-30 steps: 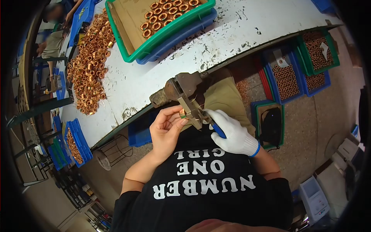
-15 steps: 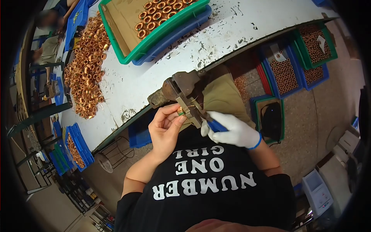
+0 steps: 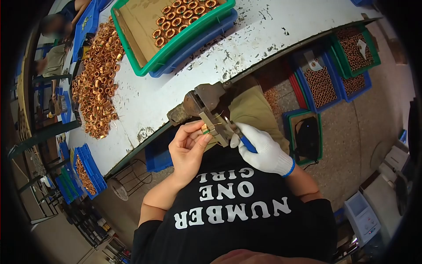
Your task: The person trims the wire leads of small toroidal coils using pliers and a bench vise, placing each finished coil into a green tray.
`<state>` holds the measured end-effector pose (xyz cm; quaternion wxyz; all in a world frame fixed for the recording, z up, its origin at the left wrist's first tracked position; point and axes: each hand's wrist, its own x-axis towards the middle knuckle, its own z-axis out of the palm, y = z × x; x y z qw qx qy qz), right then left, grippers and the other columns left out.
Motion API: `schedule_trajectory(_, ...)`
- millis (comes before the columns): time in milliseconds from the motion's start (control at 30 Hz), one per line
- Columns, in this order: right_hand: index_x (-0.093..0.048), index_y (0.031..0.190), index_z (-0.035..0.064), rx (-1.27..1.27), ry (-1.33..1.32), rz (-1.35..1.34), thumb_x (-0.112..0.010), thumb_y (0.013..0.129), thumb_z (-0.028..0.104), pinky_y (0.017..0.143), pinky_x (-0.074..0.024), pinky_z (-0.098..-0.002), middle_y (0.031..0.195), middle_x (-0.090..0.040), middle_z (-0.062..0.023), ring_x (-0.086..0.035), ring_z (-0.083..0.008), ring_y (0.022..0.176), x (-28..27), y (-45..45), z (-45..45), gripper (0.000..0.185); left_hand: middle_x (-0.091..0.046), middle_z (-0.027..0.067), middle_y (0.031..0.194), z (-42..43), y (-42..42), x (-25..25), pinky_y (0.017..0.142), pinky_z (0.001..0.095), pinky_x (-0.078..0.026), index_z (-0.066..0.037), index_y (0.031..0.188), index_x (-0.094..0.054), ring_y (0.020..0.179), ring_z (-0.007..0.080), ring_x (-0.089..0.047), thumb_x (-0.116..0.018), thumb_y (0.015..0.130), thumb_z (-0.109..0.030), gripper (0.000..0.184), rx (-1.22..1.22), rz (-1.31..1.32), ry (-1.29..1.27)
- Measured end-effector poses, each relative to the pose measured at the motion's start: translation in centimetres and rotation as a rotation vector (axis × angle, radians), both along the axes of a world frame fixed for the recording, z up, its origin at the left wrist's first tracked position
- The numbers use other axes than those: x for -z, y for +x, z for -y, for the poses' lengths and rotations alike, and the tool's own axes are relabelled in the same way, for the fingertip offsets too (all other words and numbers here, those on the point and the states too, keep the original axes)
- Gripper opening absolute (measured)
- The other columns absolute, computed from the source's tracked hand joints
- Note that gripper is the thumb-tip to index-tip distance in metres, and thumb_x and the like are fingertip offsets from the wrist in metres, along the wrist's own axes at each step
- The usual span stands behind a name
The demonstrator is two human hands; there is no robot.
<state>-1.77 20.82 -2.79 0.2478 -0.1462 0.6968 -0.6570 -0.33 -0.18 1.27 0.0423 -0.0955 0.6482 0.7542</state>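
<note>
The left hand [image 3: 188, 149], bare, has its fingers pinched together on a copper coil [image 3: 205, 129], which sits up against the near side of a metal block [image 3: 214, 130] at the vise [image 3: 207, 97]. The right hand [image 3: 265, 152], in a white knit glove, has its fingers wrapped around the blue handles of a pair of pliers [image 3: 249, 144], whose tips lie just beside the block, across from the coil. Whether those tips touch a wire is too small to tell. The vise is at the edge of the white counter [image 3: 259, 42]. On the counter, a large loose heap of copper coils [image 3: 97, 83] lies to the left of a green tray [image 3: 154, 63], where more coils stand in rows; a blue tray [image 3: 222, 25] sits beneath it.
</note>
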Motion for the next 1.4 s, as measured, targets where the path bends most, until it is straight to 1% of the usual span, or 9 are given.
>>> schedule_trajectory(200,-0.045,0.133,-0.0033,0.066,0.199,-0.258,-0.055,0.079,-0.005,0.072,-0.0496,-0.0302,0.095,-0.066,-0.0095,-0.063,-0.0188,0.082,-1.0,-0.4,1.2,0.055,-0.059,0.0143,0.120,0.1,0.0,0.1,0.090,0.0240,-0.052,0.007,0.117,-0.055,0.101,0.0172,-0.063,-0.064,0.085,0.013,0.033,0.018,0.016,-0.042)
schedule_trajectory(333,-0.046,0.132,-0.0030,-0.098,-0.341,0.288,-0.055,0.079,-0.005,0.072,-0.0498,-0.0312,0.096,-0.066,-0.0107,-0.063,-0.0212,0.079,-0.3,-1.0,0.4,0.054,-0.056,0.0135,0.120,0.2,0.0,0.5,0.092,0.0247,-0.051,0.007,0.116,-0.055,0.101,0.0171,-0.061,-0.063,0.085,0.013,0.033,0.023,-0.062,-0.060)
schedule_trajectory(533,-0.048,0.131,-0.0035,-0.085,-0.070,0.188,-0.055,0.076,-0.006,0.072,-0.0494,-0.0312,0.096,-0.065,-0.0115,-0.063,-0.0235,0.079,-2.0,-1.3,0.3,0.056,-0.053,0.0128,0.121,-0.1,-0.4,-0.5,0.093,0.0253,-0.050,0.007,0.116,-0.054,0.102,0.0173,-0.060,-0.063,0.086,0.013,0.032,0.064,-0.060,-0.053)
schedule_trajectory(667,-0.049,0.130,-0.0032,0.021,0.165,-0.231,-0.055,0.074,-0.005,0.072,-0.0484,-0.0298,0.094,-0.063,-0.0109,-0.061,-0.0246,0.076,-0.9,-0.6,0.9,0.056,-0.054,0.0127,0.121,0.1,-0.3,-0.3,0.093,0.0251,-0.050,0.007,0.116,-0.055,0.101,0.0173,-0.061,-0.063,0.086,0.013,0.032,0.066,-0.044,-0.067)
schedule_trajectory(867,-0.051,0.129,-0.0031,0.080,0.190,-0.305,-0.056,0.073,-0.006,0.070,-0.0481,-0.0289,0.094,-0.061,-0.0098,-0.058,-0.0236,0.071,-0.5,-0.2,1.0,0.056,-0.054,0.0127,0.121,0.1,-0.4,-0.3,0.094,0.0250,-0.050,0.007,0.116,-0.055,0.102,0.0173,-0.061,-0.063,0.086,0.014,0.032,0.063,-0.063,-0.059)
schedule_trajectory(1000,-0.048,0.133,0.0009,0.144,0.480,-0.838,-0.057,0.071,-0.005,0.069,-0.0487,-0.0345,0.094,-0.056,-0.0115,-0.056,-0.0284,0.071,-2.0,-0.7,-0.3,0.063,-0.055,0.0126,0.120,0.5,-0.2,0.4,0.094,0.0247,-0.050,0.007,0.116,-0.055,0.102,0.0173,-0.061,-0.063,0.085,0.014,0.032,0.075,-0.034,0.014)
schedule_trajectory(1167,-0.050,0.132,0.0002,0.165,0.579,-1.038,-0.055,0.071,-0.007,0.071,-0.0481,-0.0329,0.093,-0.055,-0.0103,-0.056,-0.0268,0.072,-2.8,-1.3,0.4,0.061,-0.055,0.0123,0.120,0.3,-0.2,0.1,0.094,0.0245,-0.050,0.007,0.116,-0.055,0.102,0.0175,-0.062,-0.063,0.085,0.015,0.033,0.062,-0.009,-0.004)
schedule_trajectory(1333,-0.050,0.133,-0.0028,0.055,0.165,-0.231,-0.053,0.074,-0.008,0.076,-0.0460,-0.0261,0.102,-0.058,-0.0113,-0.055,-0.0193,0.078,-3.1,0.2,0.4,0.058,-0.055,0.0123,0.120,0.5,-0.1,0.7,0.093,0.0245,-0.051,0.007,0.116,-0.055,0.101,0.0176,-0.062,-0.063,0.085,0.015,0.033,0.057,-0.017,0.018)
schedule_trajectory(1400,-0.049,0.134,-0.0029,0.048,0.060,-0.112,-0.053,0.075,-0.009,0.075,-0.0460,-0.0258,0.102,-0.059,-0.0110,-0.056,-0.0187,0.077,-2.5,0.3,0.6,0.060,-0.055,0.0123,0.120,0.3,0.0,0.8,0.093,0.0244,-0.051,0.007,0.116,-0.055,0.101,0.0176,-0.062,-0.063,0.085,0.015,0.033,0.058,-0.024,0.024)
